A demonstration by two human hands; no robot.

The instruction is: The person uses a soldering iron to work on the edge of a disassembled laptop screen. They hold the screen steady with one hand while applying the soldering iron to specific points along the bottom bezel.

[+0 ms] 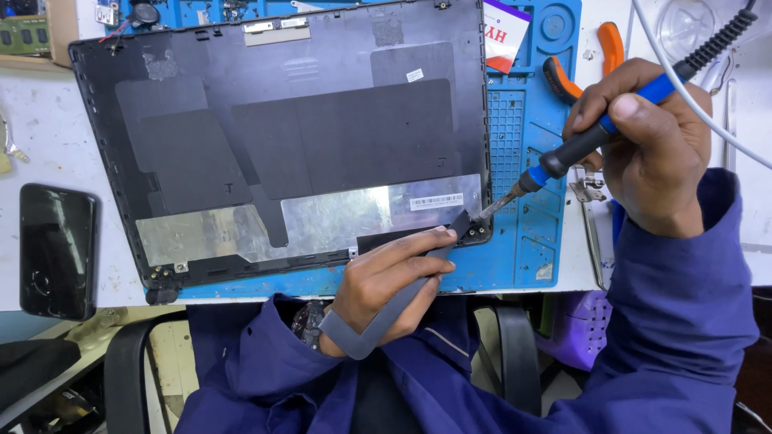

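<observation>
A black laptop lid shell (281,137) lies inside-up on a blue work mat (527,241). My left hand (386,281) holds a flat grey strip (378,321), pressing its dark end against the shell's near right corner (474,229). My right hand (643,153) grips a soldering iron (587,141) with a blue and black handle. Its metal tip touches that same corner, right beside the strip's end. The iron's cord runs up to the right.
A black phone (56,249) lies at the left on the white bench. Orange-handled pliers (579,68) and a red and white packet (503,36) rest at the mat's far right. A metal hinge piece (589,193) sits under my right hand.
</observation>
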